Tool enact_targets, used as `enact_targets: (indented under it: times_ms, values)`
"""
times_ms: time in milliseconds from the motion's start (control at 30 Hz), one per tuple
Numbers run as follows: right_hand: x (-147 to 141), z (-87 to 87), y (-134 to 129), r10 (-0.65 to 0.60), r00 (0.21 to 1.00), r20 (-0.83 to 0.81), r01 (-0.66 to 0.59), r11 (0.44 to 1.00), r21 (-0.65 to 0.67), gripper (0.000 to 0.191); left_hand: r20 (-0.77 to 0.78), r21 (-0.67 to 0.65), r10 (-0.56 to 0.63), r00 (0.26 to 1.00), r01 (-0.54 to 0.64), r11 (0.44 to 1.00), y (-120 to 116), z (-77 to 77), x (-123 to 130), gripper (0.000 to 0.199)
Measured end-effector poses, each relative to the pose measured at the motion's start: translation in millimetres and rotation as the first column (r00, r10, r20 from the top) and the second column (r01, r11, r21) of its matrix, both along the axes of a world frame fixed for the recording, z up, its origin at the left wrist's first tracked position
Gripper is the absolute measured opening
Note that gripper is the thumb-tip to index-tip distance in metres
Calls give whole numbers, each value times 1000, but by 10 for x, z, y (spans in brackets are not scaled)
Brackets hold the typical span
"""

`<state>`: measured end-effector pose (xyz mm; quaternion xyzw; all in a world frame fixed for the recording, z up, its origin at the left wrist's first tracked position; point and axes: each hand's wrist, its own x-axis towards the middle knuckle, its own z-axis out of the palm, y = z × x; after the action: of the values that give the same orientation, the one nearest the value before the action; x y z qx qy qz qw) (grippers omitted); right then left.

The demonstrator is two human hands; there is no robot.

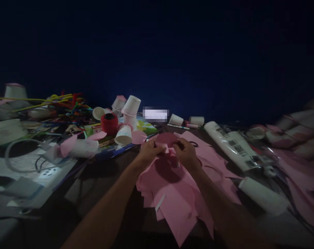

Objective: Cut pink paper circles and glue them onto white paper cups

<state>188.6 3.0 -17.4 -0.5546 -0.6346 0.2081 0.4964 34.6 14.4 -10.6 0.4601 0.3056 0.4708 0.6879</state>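
Observation:
A round pink paper piece (166,138) is held up between my two hands, above a pile of pink paper sheets (172,200). My left hand (152,149) pinches its left edge, where a small pale flap (166,148) shows. At the right edge, my right hand (185,151) has its fingers closed on the same piece. A white strip (160,203) lies on the sheets nearer to me. Black scissor handles (193,144) show just beyond my right hand.
Paper cups (131,105) and a red spool (109,123) stand at the left, near colourful pipe cleaners (74,103). A power strip (48,173) lies far left. Wrapped cups (229,145) and a loose cup (263,195) lie at the right.

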Motion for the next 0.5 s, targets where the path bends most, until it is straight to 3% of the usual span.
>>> enact_targets:
  times_ms: [100,200,333,500]
  values:
    - [-24,15,-29,-45,996,72,39,996,82,13,150,-124,-5,989,24,992,6,-5,37,31]
    - [-45,-12,-25,-15,999,47,12,998,54,17,202,-173,61,977,-26,985,-8,29,67,32]
    - [-55,-80,13,58,987,-152,-71,994,-83,19,163,-185,98,982,-68,980,-38,42,84,29]
    - [-63,-90,13,171,884,-435,-255,957,-142,16,127,-167,39,991,-18,986,-44,-54,100,23]
